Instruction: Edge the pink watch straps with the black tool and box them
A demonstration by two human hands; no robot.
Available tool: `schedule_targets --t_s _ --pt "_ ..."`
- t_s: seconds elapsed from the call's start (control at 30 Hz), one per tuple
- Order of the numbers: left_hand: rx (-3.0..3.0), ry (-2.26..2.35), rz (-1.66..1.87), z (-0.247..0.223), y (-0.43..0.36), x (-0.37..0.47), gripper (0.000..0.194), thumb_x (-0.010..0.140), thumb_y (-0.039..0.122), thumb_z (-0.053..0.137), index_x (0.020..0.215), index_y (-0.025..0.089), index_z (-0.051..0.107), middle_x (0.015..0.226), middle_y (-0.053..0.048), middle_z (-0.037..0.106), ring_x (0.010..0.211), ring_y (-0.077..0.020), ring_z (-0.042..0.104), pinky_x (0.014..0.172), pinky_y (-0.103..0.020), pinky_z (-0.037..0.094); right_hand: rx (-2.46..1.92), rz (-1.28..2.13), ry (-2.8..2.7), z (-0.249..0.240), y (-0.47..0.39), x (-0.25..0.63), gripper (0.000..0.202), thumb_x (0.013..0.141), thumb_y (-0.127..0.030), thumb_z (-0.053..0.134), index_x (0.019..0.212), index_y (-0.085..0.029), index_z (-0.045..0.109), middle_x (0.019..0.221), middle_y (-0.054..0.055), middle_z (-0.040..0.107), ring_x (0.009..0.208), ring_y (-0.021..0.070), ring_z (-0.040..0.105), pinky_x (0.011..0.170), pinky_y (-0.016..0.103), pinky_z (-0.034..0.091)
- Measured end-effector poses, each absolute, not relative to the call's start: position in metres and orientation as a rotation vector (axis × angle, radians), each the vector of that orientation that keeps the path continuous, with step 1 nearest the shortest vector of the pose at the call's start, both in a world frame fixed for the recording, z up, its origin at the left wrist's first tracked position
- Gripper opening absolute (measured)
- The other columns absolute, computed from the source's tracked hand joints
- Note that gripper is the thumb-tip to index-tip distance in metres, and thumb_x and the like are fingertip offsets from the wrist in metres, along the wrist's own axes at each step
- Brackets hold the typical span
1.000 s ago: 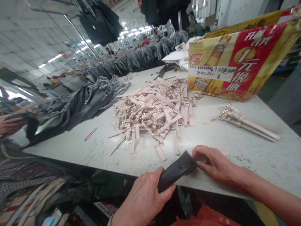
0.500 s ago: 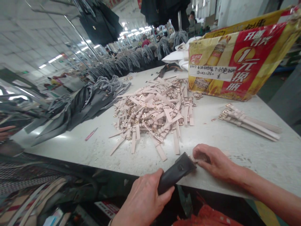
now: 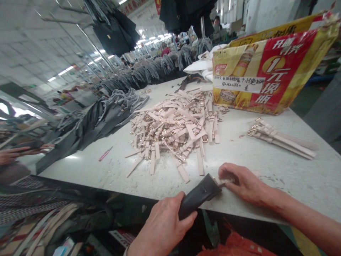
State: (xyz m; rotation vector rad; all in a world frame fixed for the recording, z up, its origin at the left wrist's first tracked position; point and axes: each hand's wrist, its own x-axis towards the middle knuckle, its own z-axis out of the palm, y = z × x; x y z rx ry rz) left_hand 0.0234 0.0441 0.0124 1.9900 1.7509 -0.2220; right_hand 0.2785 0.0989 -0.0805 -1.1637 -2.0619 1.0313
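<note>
Well, right hand (image 3: 246, 185) in loose curl.

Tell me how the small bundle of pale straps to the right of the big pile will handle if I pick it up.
The bundle of pale straps should be fairly stiff, since its straps lie almost straight. Its metal buckles gather at one end, so that end will probably feel heavier. It may slide apart, as the far ends already spread slightly.

Dark piece (image 3: 198, 196) smooth, leather-like; buckles (image 3: 252, 130) shiny, metallic.
</note>
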Motion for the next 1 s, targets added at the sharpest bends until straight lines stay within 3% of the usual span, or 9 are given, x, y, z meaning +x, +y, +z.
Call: schedule_targets --t_s 0.17,0.3,0.37,0.47,0.6,0.73,0.9,1.0 --pt "1.975 1.769 -0.163 0.005 0.042 0.021 0.025 0.081 0.047 0.052 0.084 0.023 0.059 0.077 -0.001 0.067 0.074 -0.0191 0.063 0.062 -0.024 0.038 -1.167 1.018 -2.074 -0.078 0.101 0.277 0.028 0.068 -0.003 0.051 0.091 -0.019 0.053 0.084 0.0 0.058 0.072 0.0137 0.053 0.064 0.025 0.041" --pt "1.94 1.776 -0.136 0.001 0.037 0.016 0.024 0.081 0.046 0.053 0.084 0.023 0.059 0.076 -0.001 0.067 0.073 -0.0181 0.063 0.061 -0.023 0.038 -1.073 0.873 -2.178 -0.078 0.102 0.286 0.029 0.077 -0.009 0.051 0.104 -0.019 0.056 0.118 0.009 0.055 0.104 0.02 0.053 0.088 0.032 0.043" --pt "1.946 1.762 -0.138 0.001 0.035 0.015 0.024 0.08 0.046 0.054 0.084 0.023 0.059 0.077 -0.001 0.067 0.074 -0.018 0.063 0.061 -0.023 0.037 -1.156 0.672 -2.241 -0.079 0.103 0.293 0.025 0.083 -0.016 0.05 0.107 -0.019 0.058 0.123 0.012 0.052 0.112 0.0246 0.049 0.095 0.04 0.038" --pt "1.968 1.756 -0.155 0.003 0.035 0.016 0.025 0.08 0.046 0.054 0.085 0.022 0.059 0.078 -0.001 0.067 0.075 -0.0182 0.063 0.061 -0.023 0.037 -1.314 0.51 -2.344 -0.078 0.103 0.303 0.018 0.087 -0.026 0.051 0.099 -0.021 0.064 0.103 0.01 0.061 0.098 0.0258 0.054 0.086 0.042 0.04" --pt "1.993 1.771 -0.173 0.005 0.037 0.019 0.025 0.08 0.045 0.052 0.084 0.021 0.059 0.076 -0.002 0.066 0.073 -0.0181 0.063 0.061 -0.023 0.037 -1.335 0.587 -2.373 -0.073 0.1 0.303 0.017 0.088 -0.027 0.05 0.084 -0.02 0.065 0.081 0.007 0.062 0.081 0.0213 0.054 0.073 0.035 0.04" --pt "2.007 1.768 -0.159 0.006 0.038 0.022 0.023 0.083 0.043 0.049 0.082 0.021 0.058 0.072 -0.001 0.065 0.068 -0.017 0.061 0.059 -0.022 0.037 -1.372 0.682 -2.261 -0.074 0.098 0.297 0.013 0.085 -0.025 0.053 0.078 -0.019 0.062 0.075 0.004 0.059 0.072 0.0175 0.053 0.064 0.029 0.039" --pt "1.973 1.785 -0.17 0.011 0.032 0.017 0.025 0.081 0.045 0.051 0.081 0.022 0.057 0.07 0.0 0.063 0.068 -0.017 0.06 0.057 -0.022 0.035 -1.287 0.79 -2.179 -0.078 0.09 0.293 0.014 0.085 -0.022 0.053 0.076 -0.02 0.063 0.079 0.002 0.059 0.07 0.0146 0.054 0.064 0.027 0.04" --pt "1.967 1.805 -0.181 0.016 0.032 0.015 0.024 0.081 0.045 0.05 0.082 0.022 0.057 0.068 0.001 0.061 0.067 -0.0168 0.058 0.056 -0.022 0.035 -1.191 0.637 -2.262 -0.081 0.08 0.291 0.017 0.087 -0.017 0.05 0.075 -0.02 0.062 0.082 0.004 0.058 0.073 0.0156 0.053 0.065 0.028 0.038"
